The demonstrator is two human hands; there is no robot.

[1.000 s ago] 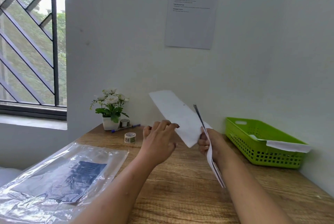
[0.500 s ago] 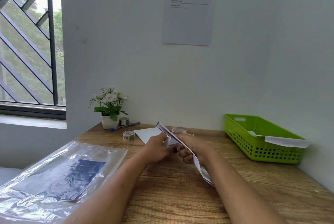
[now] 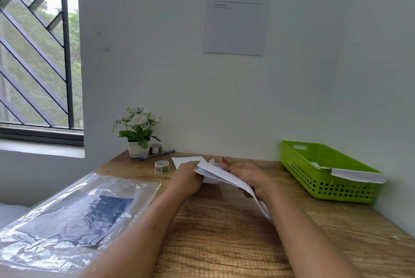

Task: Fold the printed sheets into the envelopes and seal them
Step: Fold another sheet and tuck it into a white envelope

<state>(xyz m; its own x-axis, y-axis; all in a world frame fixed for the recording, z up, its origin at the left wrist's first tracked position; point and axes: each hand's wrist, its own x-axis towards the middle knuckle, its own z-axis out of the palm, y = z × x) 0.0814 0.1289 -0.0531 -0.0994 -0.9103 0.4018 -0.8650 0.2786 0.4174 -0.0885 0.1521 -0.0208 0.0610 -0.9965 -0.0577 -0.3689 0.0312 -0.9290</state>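
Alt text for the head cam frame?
The left hand and right hand hold folded white sheets over a wooden desk, a flat white paper behind them. A green basket sits at right; a tape roll, potted flowers and a plastic sleeve at left.

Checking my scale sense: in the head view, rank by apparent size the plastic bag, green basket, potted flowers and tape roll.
Plastic bag (nearest the camera, so unsure); green basket; potted flowers; tape roll.
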